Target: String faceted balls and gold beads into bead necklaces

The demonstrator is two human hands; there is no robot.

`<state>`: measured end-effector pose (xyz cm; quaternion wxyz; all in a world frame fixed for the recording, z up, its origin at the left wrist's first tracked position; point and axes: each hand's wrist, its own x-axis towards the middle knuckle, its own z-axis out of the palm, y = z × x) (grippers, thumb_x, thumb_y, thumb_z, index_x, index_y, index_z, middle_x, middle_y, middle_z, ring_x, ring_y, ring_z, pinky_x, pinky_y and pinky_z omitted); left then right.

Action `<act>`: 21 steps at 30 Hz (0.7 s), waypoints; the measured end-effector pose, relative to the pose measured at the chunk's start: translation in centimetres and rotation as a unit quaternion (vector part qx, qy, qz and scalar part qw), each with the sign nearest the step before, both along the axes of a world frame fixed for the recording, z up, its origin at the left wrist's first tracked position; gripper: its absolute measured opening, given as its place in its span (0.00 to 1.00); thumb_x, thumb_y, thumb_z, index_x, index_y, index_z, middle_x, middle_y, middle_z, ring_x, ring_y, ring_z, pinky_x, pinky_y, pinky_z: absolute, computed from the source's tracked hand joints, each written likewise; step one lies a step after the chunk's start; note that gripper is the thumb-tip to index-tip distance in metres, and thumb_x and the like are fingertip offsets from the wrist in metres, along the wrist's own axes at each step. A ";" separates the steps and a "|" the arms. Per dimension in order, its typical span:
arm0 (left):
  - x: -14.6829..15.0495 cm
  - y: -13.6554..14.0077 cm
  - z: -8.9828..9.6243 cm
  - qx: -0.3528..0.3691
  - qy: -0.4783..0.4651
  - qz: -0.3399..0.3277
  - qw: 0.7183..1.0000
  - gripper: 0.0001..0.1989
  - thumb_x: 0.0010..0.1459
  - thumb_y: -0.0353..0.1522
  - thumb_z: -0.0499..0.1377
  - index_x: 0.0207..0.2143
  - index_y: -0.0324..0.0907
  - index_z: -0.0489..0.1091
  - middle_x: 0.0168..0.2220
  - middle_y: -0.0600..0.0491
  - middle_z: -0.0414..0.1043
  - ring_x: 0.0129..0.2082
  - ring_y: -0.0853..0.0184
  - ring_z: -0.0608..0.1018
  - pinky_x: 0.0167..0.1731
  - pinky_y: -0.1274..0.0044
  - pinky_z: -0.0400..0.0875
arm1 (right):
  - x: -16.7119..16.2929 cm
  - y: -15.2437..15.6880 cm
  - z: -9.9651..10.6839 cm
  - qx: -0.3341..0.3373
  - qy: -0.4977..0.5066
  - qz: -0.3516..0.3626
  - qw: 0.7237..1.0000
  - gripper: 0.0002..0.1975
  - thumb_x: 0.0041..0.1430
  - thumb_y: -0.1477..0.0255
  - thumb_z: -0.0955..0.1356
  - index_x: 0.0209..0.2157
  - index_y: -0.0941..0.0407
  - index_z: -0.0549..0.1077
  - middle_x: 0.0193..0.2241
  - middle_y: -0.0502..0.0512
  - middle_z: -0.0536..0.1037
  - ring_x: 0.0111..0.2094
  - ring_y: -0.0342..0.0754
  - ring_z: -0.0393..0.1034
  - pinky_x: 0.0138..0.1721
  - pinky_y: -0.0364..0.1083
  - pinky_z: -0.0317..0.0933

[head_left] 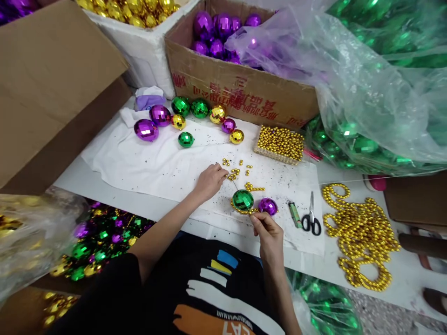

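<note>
My left hand (210, 182) is pinched at the edge of a small group of loose gold beads (234, 174); what its fingertips hold is too small to make out. A thin line runs from near those beads down to a shiny green ball (243, 200). Under the green ball curves a short string of gold beads (246, 211). The fingers of my right hand (268, 235) are closed on that string's right end. Just above them lies a purple ball (267, 206). A short row of gold beads (254, 187) rests behind the green ball.
Several coloured balls (200, 108) lie at the back of the white cloth (167, 163). A bead-filled tray (279, 144) stands near the cardboard box (240, 88). To the right are a green lighter-like tube (294, 215), scissors (311, 218) and piled gold bead chains (366, 232).
</note>
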<state>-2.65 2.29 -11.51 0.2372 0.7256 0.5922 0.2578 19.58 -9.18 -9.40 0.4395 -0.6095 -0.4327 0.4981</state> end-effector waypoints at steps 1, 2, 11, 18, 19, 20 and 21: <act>0.3 0.1 -0.2 -0.001 0.002 -0.004 1.000 0.08 0.62 0.27 0.58 0.37 0.43 0.77 0.38 0.48 0.73 0.44 0.59 0.73 0.42 0.70 0.67 | 0.1 0.0 -0.1 -0.003 0.001 -0.001 1.000 0.09 0.56 0.63 0.73 0.32 0.55 0.78 0.27 0.48 0.69 0.24 0.40 0.56 0.25 0.42 0.51; 0.5 0.2 -0.3 -0.005 -0.016 -0.002 1.000 0.08 0.62 0.27 0.58 0.36 0.43 0.77 0.37 0.48 0.73 0.44 0.59 0.73 0.42 0.70 0.67 | 0.2 0.0 -0.1 -0.006 0.001 -0.003 1.000 0.10 0.56 0.63 0.73 0.32 0.55 0.78 0.26 0.48 0.69 0.24 0.40 0.56 0.25 0.42 0.51; -0.6 0.2 1.2 -0.269 -0.605 0.114 0.740 0.11 0.53 0.31 0.67 0.39 0.36 0.76 0.33 0.50 0.77 0.29 0.73 0.76 0.30 0.80 0.69 | 0.8 0.3 0.0 0.005 -0.029 0.018 0.999 0.09 0.56 0.63 0.72 0.31 0.54 0.79 0.27 0.49 0.70 0.26 0.41 0.57 0.27 0.43 0.52; -0.4 -0.4 1.4 -0.295 -0.676 0.135 0.661 0.07 0.55 0.25 0.65 0.38 0.35 0.77 0.32 0.50 0.78 0.28 0.74 0.78 0.30 0.83 0.73 | 0.6 0.3 0.5 0.000 -0.044 0.031 0.999 0.09 0.57 0.64 0.71 0.30 0.55 0.78 0.27 0.50 0.71 0.27 0.43 0.59 0.29 0.44 0.53; -0.4 -0.4 1.3 -0.296 -0.682 0.140 0.654 0.06 0.55 0.25 0.65 0.38 0.35 0.77 0.32 0.50 0.78 0.28 0.74 0.78 0.30 0.83 0.74 | 0.6 0.3 0.6 -0.001 -0.044 0.033 0.998 0.09 0.57 0.64 0.71 0.29 0.55 0.78 0.27 0.51 0.72 0.28 0.43 0.60 0.29 0.44 0.53; -0.4 -0.5 1.2 -0.297 -0.688 0.142 0.647 0.06 0.56 0.24 0.65 0.37 0.35 0.76 0.33 0.49 0.79 0.28 0.74 0.78 0.30 0.83 0.74 | 0.6 0.3 0.6 -0.002 -0.044 0.035 0.998 0.09 0.57 0.63 0.71 0.29 0.55 0.78 0.28 0.51 0.72 0.28 0.43 0.60 0.29 0.44 0.53; -0.4 -0.6 1.1 -0.299 -0.693 0.143 0.640 0.06 0.56 0.24 0.64 0.37 0.35 0.76 0.33 0.49 0.79 0.28 0.74 0.78 0.30 0.83 0.74 | 0.6 0.3 0.7 -0.001 -0.045 0.035 0.998 0.09 0.57 0.63 0.71 0.30 0.55 0.78 0.28 0.51 0.72 0.28 0.44 0.61 0.30 0.44 0.53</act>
